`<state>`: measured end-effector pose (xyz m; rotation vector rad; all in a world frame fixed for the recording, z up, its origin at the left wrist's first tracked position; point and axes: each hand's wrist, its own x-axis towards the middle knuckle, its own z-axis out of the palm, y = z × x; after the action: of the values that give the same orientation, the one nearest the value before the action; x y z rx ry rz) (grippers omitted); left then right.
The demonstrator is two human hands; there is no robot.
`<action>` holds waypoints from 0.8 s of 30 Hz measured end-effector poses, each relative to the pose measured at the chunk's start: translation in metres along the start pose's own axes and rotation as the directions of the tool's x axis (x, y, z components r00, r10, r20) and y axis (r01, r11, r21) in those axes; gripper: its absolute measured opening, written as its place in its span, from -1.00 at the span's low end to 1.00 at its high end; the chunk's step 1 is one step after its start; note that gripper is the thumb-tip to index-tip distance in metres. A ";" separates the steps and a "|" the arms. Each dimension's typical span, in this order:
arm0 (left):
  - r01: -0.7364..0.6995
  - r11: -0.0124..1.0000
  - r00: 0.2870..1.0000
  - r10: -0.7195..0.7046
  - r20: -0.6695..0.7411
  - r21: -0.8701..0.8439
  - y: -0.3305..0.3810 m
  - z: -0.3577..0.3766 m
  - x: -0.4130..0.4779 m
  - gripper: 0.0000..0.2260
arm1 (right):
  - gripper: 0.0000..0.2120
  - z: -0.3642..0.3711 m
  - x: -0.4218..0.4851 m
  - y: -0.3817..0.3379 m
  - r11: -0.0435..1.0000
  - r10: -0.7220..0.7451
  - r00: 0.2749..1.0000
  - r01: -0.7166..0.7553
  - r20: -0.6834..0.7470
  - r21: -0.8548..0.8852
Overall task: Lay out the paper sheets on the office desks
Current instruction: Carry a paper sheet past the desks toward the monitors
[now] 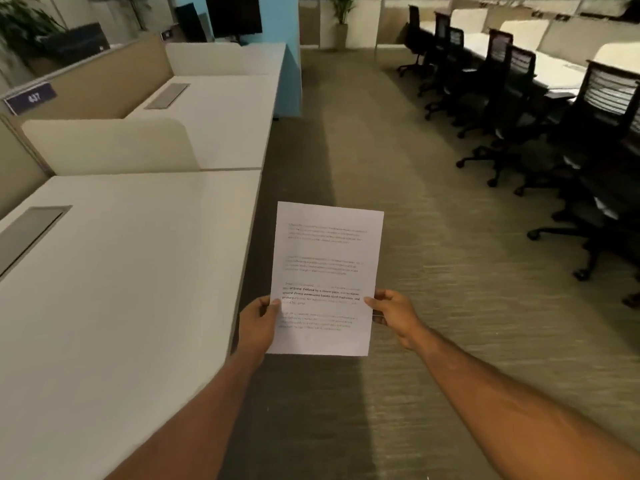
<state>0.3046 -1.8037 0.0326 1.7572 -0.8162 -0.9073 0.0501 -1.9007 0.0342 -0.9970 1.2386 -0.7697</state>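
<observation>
Pinches between left hand (pixel 258 323) and right hand (pixel 394 315) a white printed paper sheet (pixel 329 265); carrying, seemingly; next, lay flat on white worktop (pixel 131 271), frame left.

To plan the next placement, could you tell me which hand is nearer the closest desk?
Left. The left hand grips the paper beside the desk edge; the right hand grips its other side, farther out over the carpet.

Print on paper sheets (pixel 327 258) mostly blurred, unreadable; sheet count indeterminate. Fingers of left hand (pixel 258 323) and right hand (pixel 394 315) hidden behind the paper (thumbs only visible). Near desk (pixel 121 289) cut by left and bottom edges.
</observation>
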 end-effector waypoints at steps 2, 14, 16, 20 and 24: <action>-0.019 1.000 1.000 0.019 0.016 -0.005 0.010 0.008 0.038 -0.82 | -0.88 0.003 0.032 -0.016 1.000 -0.007 1.000 0.007 -0.026 0.006; -0.013 1.000 0.998 0.012 0.059 0.007 0.079 0.087 0.300 -0.87 | -0.96 0.007 0.287 -0.103 0.998 -0.016 0.992 0.024 -0.122 0.064; -0.006 0.999 0.995 0.002 0.104 0.035 0.099 0.098 0.345 -0.89 | -0.96 0.004 0.329 -0.127 0.998 -0.013 0.992 0.020 -0.126 0.061; -0.008 0.997 0.986 -0.005 0.165 0.077 0.141 0.115 0.432 -0.89 | -0.96 0.004 0.414 -0.179 0.999 -0.031 0.993 0.033 -0.111 0.014; 0.008 0.997 0.988 -0.021 0.153 0.081 0.160 0.131 0.514 -0.88 | -0.93 0.014 0.495 -0.214 0.999 -0.041 0.991 0.044 -0.127 0.025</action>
<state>0.4293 -2.3435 0.0389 1.7804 -0.9521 -1.0428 0.1659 -2.4273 0.0368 -0.9666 1.3152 -0.8925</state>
